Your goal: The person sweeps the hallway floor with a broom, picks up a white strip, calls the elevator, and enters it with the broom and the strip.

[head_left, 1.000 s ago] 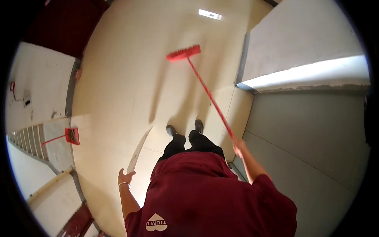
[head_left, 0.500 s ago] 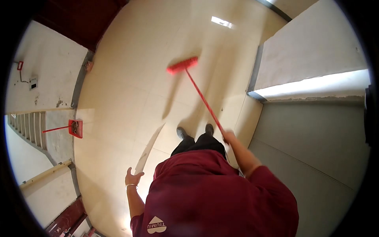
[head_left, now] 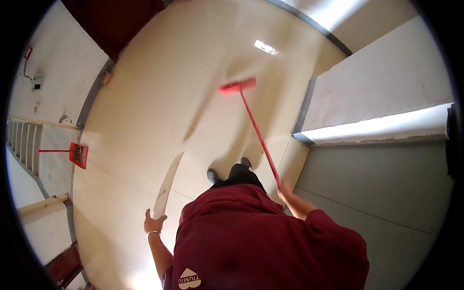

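Observation:
A red broom (head_left: 259, 133) slants forward from my right hand (head_left: 286, 190), which is wrapped round the top end of its handle. The broom's wide head is out ahead of my feet, at or just over the tiled floor (head_left: 145, 111); slight blur hides whether it touches. My left hand (head_left: 154, 223) hangs out to the side over the floor, fingers apart and holding nothing, with a light bracelet at the wrist.
At the left wall stands a red dustpan (head_left: 79, 155) with some debris in it. Stairs (head_left: 23, 140) rise beyond it. A small pinkish object (head_left: 106, 78) lies by the wall's corner. On the right are a pale wall (head_left: 377, 82) and a grey panel (head_left: 377, 183).
The broom head has shifted to the right and tilted, its bristles now turned up away from me. My view has turned slightly. The left hand stays spread.

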A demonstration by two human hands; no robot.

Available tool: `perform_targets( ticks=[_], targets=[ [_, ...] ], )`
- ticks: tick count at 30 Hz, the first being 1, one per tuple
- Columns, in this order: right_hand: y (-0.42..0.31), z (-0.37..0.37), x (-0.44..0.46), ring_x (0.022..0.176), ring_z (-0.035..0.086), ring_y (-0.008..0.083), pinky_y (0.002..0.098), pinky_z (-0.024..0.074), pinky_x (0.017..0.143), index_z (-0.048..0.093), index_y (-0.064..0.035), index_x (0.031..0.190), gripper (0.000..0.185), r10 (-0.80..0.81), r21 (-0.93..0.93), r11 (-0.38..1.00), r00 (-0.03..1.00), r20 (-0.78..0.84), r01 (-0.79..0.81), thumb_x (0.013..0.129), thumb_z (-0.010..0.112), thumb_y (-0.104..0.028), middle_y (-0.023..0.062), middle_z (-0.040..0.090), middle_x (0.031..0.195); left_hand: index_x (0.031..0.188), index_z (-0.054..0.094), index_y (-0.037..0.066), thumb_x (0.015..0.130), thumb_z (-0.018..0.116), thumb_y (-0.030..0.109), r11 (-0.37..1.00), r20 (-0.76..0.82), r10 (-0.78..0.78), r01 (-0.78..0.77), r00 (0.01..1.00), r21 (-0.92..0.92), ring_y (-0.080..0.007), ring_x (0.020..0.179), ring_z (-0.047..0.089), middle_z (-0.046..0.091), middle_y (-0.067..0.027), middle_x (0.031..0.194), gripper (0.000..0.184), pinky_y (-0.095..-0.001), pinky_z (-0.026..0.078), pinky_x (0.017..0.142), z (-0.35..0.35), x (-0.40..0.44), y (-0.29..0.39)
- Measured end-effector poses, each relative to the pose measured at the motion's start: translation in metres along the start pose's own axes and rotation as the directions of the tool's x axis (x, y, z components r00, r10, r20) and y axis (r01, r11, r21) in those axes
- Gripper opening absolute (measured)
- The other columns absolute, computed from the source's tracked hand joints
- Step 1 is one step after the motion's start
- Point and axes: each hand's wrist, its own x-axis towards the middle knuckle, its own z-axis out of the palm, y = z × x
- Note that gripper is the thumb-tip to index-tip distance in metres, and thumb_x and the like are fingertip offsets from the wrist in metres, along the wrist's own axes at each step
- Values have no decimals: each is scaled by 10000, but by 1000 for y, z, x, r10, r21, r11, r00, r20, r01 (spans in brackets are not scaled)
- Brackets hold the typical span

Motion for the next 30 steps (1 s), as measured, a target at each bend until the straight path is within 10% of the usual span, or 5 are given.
perform_targets(
  ticks=[6, 9, 13, 20, 30],
  targets=[
    [173, 46, -47, 696, 599, 353, 440, 438, 660, 625, 8, 935, 633, 40, -184, 983, 986, 162, -9, 840, 334, -546, 196, 600, 672, 1243, 404, 87, 509, 754, 332, 991, 1, -69, 69, 998, -113, -368, 902, 576, 597, -235, 970, 850, -418, 456, 780, 0, 1, -3],
    [80, 14, -42, 704, 594, 375, 451, 442, 662, 572, 15, 1028, 662, -193, 83, 979, 977, 93, 185, 841, 313, -565, 180, 609, 684, 1243, 408, 85, 498, 761, 326, 995, -53, -56, 51, 997, -81, -360, 929, 569, 595, -230, 981, 859, -410, 456, 783, -2, 1, 14],
    [-79, -47, 36, 454, 538, 277, 431, 445, 450, 539, -2, 763, 647, 326, 12, 936, 883, 339, -350, 834, 292, -596, 138, 522, 536, 1241, 410, 76, 499, 765, 324, 988, -14, -98, 95, 995, -118, -358, 944, 563, 591, -231, 992, 860, -401, 456, 793, -13, 0, 38],
    [-383, -207, 211, 334, 412, 225, 406, 311, 368, 427, -61, 443, 606, -207, 16, 978, 950, 234, 210, 873, 325, -476, 92, 429, 395, 1219, 438, 40, 511, 765, 326, 982, -19, -157, 154, 987, -109, -333, 985, 551, 568, -232, 1056, 831, -381, 444, 836, -12, 22, 90],
    [-50, -184, 102, 671, 576, 372, 447, 407, 630, 590, 48, 778, 582, -64, -189, 981, 996, -57, 52, 863, 380, -489, 259, 556, 684, 1233, 414, -1, 513, 758, 288, 941, 53, -311, 315, 949, -125, -328, 1056, 508, 516, -240, 1143, 849, -361, 410, 894, -20, 9, 195]
  ],
)
